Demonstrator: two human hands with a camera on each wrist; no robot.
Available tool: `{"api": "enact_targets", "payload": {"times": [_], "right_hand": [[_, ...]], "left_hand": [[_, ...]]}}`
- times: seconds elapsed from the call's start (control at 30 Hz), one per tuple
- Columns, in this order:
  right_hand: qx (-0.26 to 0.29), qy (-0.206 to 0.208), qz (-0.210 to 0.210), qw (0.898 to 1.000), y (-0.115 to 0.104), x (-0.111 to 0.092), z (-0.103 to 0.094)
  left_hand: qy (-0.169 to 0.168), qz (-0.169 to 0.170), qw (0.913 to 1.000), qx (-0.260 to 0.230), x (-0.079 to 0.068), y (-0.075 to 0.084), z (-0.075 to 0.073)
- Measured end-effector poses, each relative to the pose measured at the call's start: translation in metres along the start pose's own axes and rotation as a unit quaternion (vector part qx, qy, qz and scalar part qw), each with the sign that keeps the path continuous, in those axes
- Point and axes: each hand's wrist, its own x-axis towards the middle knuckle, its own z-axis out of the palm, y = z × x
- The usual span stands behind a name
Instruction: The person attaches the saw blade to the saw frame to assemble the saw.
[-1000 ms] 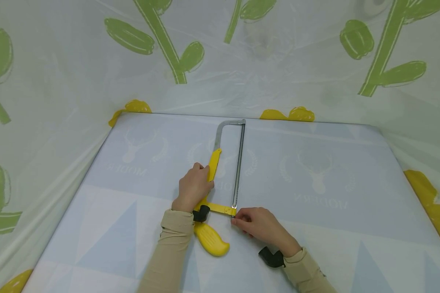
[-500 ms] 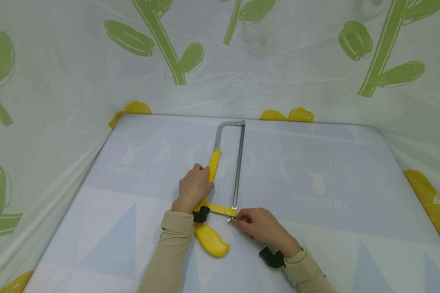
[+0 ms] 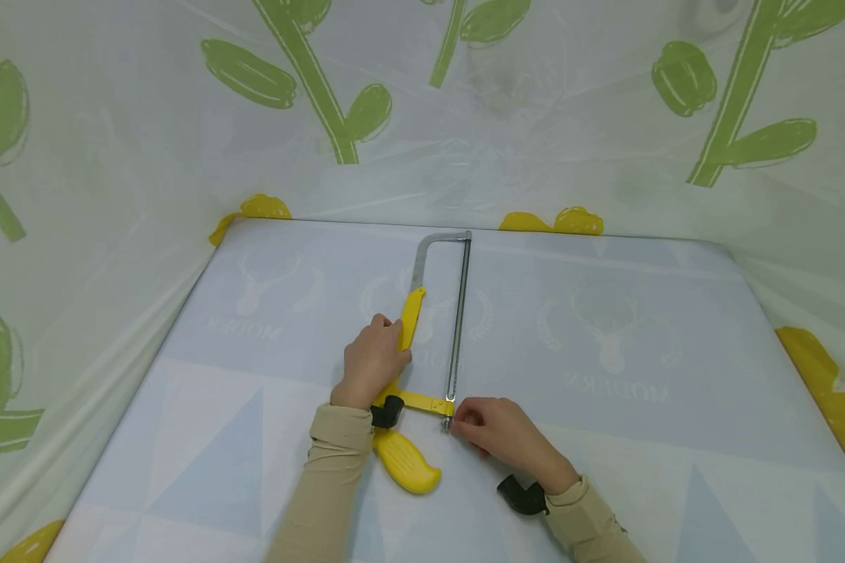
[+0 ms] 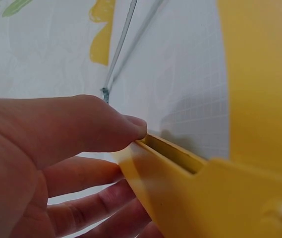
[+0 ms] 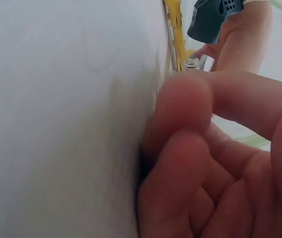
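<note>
Hacksaw [image 3: 411,313] from above and both wrists

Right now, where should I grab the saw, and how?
I'd take the saw by its yellow handle, coming from the near side of the head view. The handle looks thick and curved, so it should fit a palm; its rounded end faces that side, apart from the thin blade.
</note>
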Motion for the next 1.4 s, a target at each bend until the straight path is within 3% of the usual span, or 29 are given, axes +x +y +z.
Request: {"api": "enact_targets", "payload": {"times": [0.57,0.9,1.4], "right_hand": [[0.022,-0.031,0.004,0.999,-0.0026,-0.0008,-0.0030],[0.019,-0.016,0.013,1.000,-0.0015,0.0006,0.0001],[0.021,-0.027,0.005,0.999,0.0008,-0.0005,-0.0016]], "left_hand": [[-0.001,-0.008,1.0000,0.006,0.0013,0.0000,0.0004],[-0.006,-0.013,0.9999,0.006,0.0023,0.0004,0.0011],[-0.004,-0.008,0.9999,0.008,0.0029,-0.0001,0.0014]]}}
